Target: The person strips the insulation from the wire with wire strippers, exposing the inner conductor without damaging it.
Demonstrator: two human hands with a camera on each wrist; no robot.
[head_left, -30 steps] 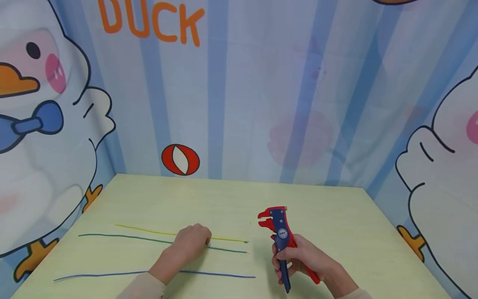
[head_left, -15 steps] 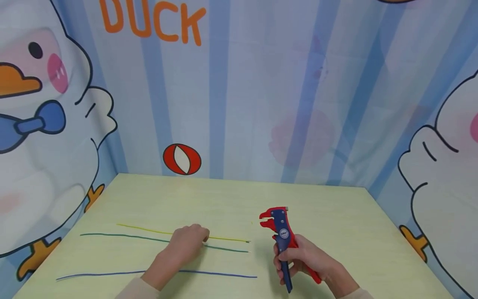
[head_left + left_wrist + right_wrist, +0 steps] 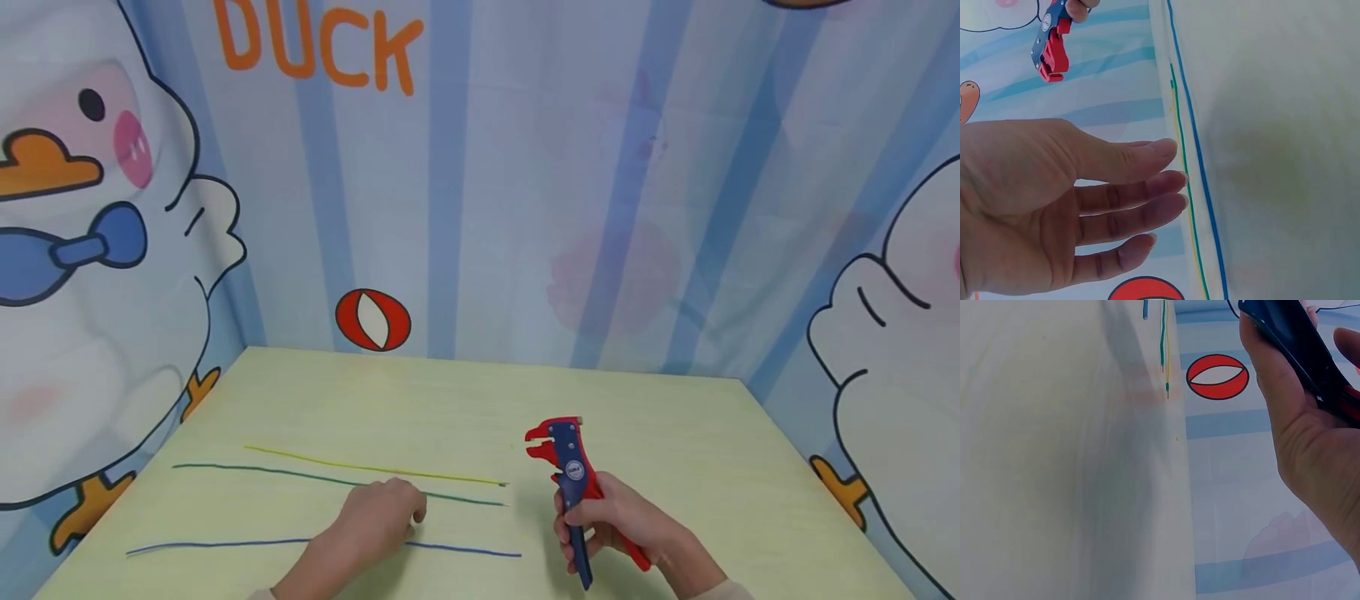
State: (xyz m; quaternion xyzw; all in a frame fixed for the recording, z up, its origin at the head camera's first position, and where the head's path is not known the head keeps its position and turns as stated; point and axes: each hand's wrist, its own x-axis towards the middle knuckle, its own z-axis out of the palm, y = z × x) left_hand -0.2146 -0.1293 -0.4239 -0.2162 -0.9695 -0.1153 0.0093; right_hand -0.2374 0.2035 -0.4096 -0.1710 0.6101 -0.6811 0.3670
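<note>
My left hand point(image 3: 378, 517) hovers over the table between the green wire point(image 3: 262, 471) and the blue wire point(image 3: 225, 544). In the left wrist view its thumb and fingers are loosely bent and apart, with nothing between them. Behind the green wire lies a yellow wire point(image 3: 322, 460). My right hand point(image 3: 637, 518) grips a red and blue wire stripper point(image 3: 572, 467) by its handles, right of the wires, head pointing up with its jaws apart. Bare metal tips show on the green wire point(image 3: 1162, 350) and the yellow wire point(image 3: 1168, 372); a small green piece sits near the yellow one's end.
The pale yellow table point(image 3: 637, 400) ends at a striped cloth backdrop point(image 3: 510, 208) with duck drawings. A tiny yellow scrap point(image 3: 1177, 439) lies on the table beyond the wire ends.
My left hand has drawn back from the green and yellow wires toward the blue wire. The right hand still holds the wire stripper in about the same place. The view shifts slightly.
</note>
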